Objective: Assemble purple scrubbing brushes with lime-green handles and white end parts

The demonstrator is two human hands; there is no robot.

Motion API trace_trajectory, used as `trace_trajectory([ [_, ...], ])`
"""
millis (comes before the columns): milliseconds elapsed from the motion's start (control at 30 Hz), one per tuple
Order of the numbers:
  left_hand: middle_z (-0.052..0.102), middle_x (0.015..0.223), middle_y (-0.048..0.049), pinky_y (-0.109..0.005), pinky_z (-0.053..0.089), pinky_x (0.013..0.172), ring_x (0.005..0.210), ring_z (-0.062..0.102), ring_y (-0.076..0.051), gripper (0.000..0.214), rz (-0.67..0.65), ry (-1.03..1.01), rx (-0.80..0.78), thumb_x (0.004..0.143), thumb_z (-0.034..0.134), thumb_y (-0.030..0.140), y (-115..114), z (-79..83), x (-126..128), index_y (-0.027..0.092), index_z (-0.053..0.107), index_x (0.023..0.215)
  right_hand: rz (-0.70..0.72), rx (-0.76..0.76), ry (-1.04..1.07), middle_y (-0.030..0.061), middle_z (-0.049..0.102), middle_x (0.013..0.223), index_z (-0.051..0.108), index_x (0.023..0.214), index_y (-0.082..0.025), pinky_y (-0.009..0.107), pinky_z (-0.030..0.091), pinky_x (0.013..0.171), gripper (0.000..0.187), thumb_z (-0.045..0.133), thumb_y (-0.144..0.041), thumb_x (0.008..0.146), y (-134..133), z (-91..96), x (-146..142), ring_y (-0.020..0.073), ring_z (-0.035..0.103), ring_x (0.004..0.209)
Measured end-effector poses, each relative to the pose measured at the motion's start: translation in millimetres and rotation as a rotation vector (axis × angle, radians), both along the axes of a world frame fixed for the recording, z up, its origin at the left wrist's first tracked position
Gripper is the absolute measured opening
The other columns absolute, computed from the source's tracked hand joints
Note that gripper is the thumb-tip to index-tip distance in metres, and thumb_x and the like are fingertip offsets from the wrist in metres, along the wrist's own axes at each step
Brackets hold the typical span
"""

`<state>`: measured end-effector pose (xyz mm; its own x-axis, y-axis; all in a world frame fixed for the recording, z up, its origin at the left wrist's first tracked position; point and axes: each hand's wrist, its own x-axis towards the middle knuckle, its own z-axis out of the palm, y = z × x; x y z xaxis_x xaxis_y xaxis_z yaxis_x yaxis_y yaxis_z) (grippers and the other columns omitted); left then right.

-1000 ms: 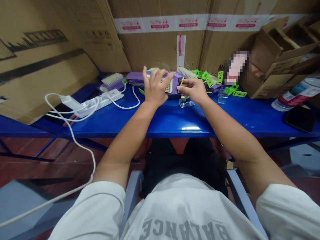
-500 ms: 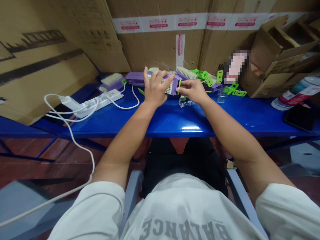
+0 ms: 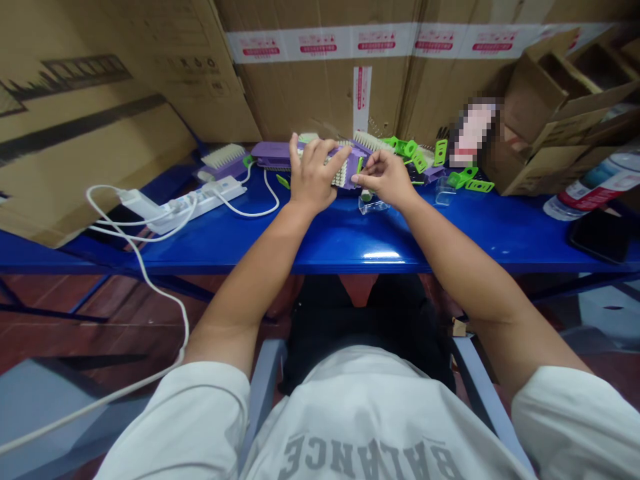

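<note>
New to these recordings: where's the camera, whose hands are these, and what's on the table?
The one picture comes from a camera worn on a person's head, looking down at their own bare hands; there is no machine. The left hand grips a purple plastic brush with pale bristles on the blue metal table. The right hand pinches at the brush's end; what it holds is unclear. Nearby lie green plastic clips, a white power strip and a small clear plastic box.

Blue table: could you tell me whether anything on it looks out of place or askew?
A plastic bottle lies on its side at the right end, a white cable droops off the table's front edge, and green clips lie scattered at the back.
</note>
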<state>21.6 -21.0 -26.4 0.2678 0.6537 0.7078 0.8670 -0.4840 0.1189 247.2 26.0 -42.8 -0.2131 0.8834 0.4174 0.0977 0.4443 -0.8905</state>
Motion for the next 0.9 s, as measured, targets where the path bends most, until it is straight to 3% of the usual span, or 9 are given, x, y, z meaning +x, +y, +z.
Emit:
trace_trajectory([
  [100, 0.074, 0.170, -0.0076, -0.076, 0.009, 0.155, 0.170, 0.058, -0.041, 0.061, 0.005, 0.006, -0.014, 0.103, 0.063, 0.028, 1, 0.1, 0, 0.042, 0.072, 0.161, 0.009, 0.041, -0.025, 0.0030, 0.078, 0.098, 0.068, 0.095, -0.028, 0.047, 0.073, 0.089, 0.056, 0.116, -0.044, 0.071, -1, 1.1, 0, 0.0277, 0.079, 0.102],
  [233, 0.072, 0.172, -0.0077, -0.076, 0.008, 0.155, 0.169, 0.057, -0.042, 0.062, 0.001, -0.008, -0.017, 0.102, 0.064, 0.031, 3, -0.8, -1, 0.042, 0.071, 0.162, 0.020, 0.071, -0.048, -0.0001, 0.075, 0.094, 0.071, 0.091, -0.027, 0.043, 0.072, 0.086, 0.052, 0.114, -0.051, 0.072, -3, 3.4, -1, 0.0210, 0.074, 0.088],
  [467, 0.074, 0.169, -0.0080, -0.075, 0.011, 0.156, 0.167, 0.060, -0.041, 0.060, 0.012, 0.000, 0.014, 0.104, 0.065, 0.033, 4, -2.3, -2, 0.042, 0.070, 0.163, -0.003, 0.077, -0.041, 0.0001, 0.078, 0.100, 0.080, 0.101, -0.029, 0.037, 0.068, 0.078, 0.056, 0.111, -0.065, 0.071, -9, 6.8, -3, 0.0187, 0.071, 0.084],
  [700, 0.076, 0.166, -0.0073, -0.075, 0.020, 0.155, 0.164, 0.062, -0.041, 0.064, 0.003, 0.012, 0.070, 0.103, 0.069, 0.035, 8, -6.4, -7, 0.047, 0.068, 0.166, 0.011, 0.162, -0.102, 0.0010, 0.078, 0.096, 0.078, 0.090, -0.025, 0.040, 0.063, 0.088, 0.048, 0.107, -0.058, 0.071, -11, 8.8, -5, 0.0209, 0.069, 0.087],
  [900, 0.075, 0.166, -0.0092, -0.075, 0.014, 0.156, 0.168, 0.057, -0.043, 0.062, -0.009, -0.056, -0.006, 0.102, 0.069, 0.037, 5, -3.2, -4, 0.043, 0.069, 0.164, 0.012, 0.194, -0.131, 0.0029, 0.078, 0.093, 0.077, 0.085, -0.025, 0.042, 0.063, 0.093, 0.043, 0.106, -0.056, 0.076, -11, 8.7, -3, 0.0232, 0.070, 0.090],
])
